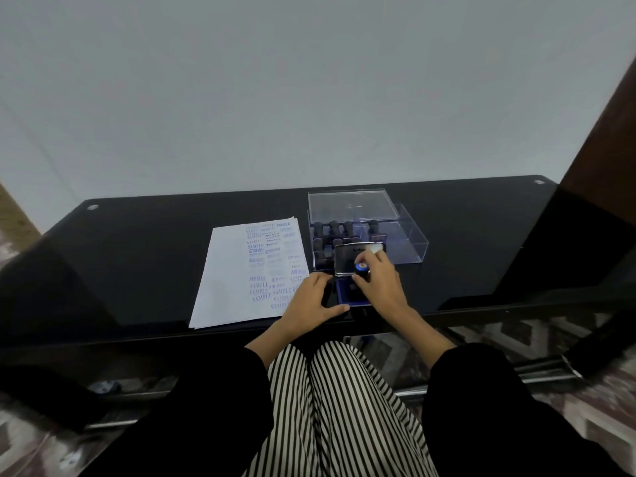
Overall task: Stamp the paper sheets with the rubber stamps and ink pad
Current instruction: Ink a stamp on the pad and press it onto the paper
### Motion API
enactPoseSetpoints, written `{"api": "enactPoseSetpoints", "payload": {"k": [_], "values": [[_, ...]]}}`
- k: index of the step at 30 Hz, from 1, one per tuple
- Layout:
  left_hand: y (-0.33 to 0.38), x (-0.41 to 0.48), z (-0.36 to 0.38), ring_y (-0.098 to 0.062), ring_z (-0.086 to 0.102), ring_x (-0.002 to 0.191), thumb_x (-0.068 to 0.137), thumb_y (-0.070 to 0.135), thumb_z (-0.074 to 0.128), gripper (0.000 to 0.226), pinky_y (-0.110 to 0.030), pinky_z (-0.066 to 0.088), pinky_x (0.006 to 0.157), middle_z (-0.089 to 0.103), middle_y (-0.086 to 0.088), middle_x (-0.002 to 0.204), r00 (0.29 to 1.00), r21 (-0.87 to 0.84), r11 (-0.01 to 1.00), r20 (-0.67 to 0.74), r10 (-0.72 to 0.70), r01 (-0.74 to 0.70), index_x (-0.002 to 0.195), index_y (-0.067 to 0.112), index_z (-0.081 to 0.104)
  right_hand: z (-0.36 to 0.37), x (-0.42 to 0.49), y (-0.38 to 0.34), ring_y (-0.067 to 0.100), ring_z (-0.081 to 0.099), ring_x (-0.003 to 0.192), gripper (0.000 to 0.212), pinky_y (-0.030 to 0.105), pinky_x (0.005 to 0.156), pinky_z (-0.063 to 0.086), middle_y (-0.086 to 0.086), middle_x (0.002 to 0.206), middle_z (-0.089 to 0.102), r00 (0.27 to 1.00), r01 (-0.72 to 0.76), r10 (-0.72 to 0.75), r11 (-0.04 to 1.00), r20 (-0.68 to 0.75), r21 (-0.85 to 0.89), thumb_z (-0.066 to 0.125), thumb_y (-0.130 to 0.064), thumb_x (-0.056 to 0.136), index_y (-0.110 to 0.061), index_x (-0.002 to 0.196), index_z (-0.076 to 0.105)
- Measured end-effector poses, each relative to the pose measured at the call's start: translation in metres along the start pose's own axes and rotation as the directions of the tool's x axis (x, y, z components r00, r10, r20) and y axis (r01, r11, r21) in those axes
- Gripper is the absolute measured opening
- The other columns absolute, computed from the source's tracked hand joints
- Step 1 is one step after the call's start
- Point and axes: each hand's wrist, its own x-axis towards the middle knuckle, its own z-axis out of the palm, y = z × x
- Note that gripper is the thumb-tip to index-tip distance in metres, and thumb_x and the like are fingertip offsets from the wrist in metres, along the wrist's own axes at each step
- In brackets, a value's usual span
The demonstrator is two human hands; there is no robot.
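Pale wall (309,80) filled the upper field. Below it ran the black glass bench (137,253), with my striped trousers (330,407) under its near edge.

Paper sheets (234,287) lay in a stack left of centre on the bench, angled a little. The top sheet was covered down its right half with blue imprints: SAMPLE, FRAGILE, AIR MAIL.

Just beside the stack, to the right, stood a clear box (409,242) holding dark-handled rubber stamps (334,228) upright in rows. Its clear lid (347,204) lay at the far side of it.

The ink pad (342,294) sat in front of the box, near the bench's front edge. It was open, with a blue base and its shiny cover (346,258) raised toward the box.

My left hand (309,297) braced the pad from the left, thumb along its near edge, fingers curved to its far corner, its heel resting on the paper's corner.

My right hand (382,287) was clamped on one stamp (361,269) over the pad, fingers wrapped round its dark body, its round blue end turned up. I could not tell whether it touched the ink.
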Motion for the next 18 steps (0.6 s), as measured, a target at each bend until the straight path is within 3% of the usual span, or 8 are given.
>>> {"api": "enactPoseSetpoints", "payload": {"k": [6, 13, 18], "values": [[-0.007, 0.000, 0.010, -0.016, 0.028, 0.136, 0.087, 0.047, 0.057, 0.068, -0.027, 0.022, 0.113, 0.032, -0.004, 0.147, 0.999, 0.064, 0.998, -0.024, 0.029, -0.028, 0.141, 0.011, 0.036, 0.013, -0.003, 0.002, 0.024, 0.059, 0.093, 0.022, 0.027, 0.068, 0.042, 0.007, 0.116, 0.052, 0.997, 0.073, -0.073, 0.983, 0.009, -0.171, 0.048, -0.015, 0.095, -0.012, 0.117, 0.046], [-0.011, -0.004, 0.008, -0.017, 0.024, 0.139, 0.092, 0.046, 0.048, 0.064, -0.028, 0.019, 0.115, 0.027, -0.005, 0.150, 0.997, 0.126, 0.989, 0.010, 0.072, -0.073, 0.144, 0.012, 0.030, 0.023, -0.004, 0.005, 0.023, 0.049, 0.106, 0.021, 0.030, 0.081, 0.045, 0.009, 0.118, 0.050, 0.995, 0.103, -0.104, 0.967, 0.011, -0.232, 0.043, -0.012, 0.096, -0.010, 0.117, 0.047], [-0.013, -0.006, 0.006, -0.017, 0.022, 0.140, 0.095, 0.045, 0.042, 0.061, -0.026, 0.016, 0.115, 0.025, -0.004, 0.152, 0.995, 0.176, 0.980, 0.041, 0.089, -0.095, 0.145, 0.013, 0.028, 0.025, -0.006, 0.007, 0.022, 0.050, 0.105, 0.022, 0.031, 0.080, 0.046, 0.010, 0.118, 0.051, 0.992, 0.123, -0.127, 0.952, 0.003, -0.280, 0.043, -0.013, 0.097, -0.009, 0.118, 0.046]]}}
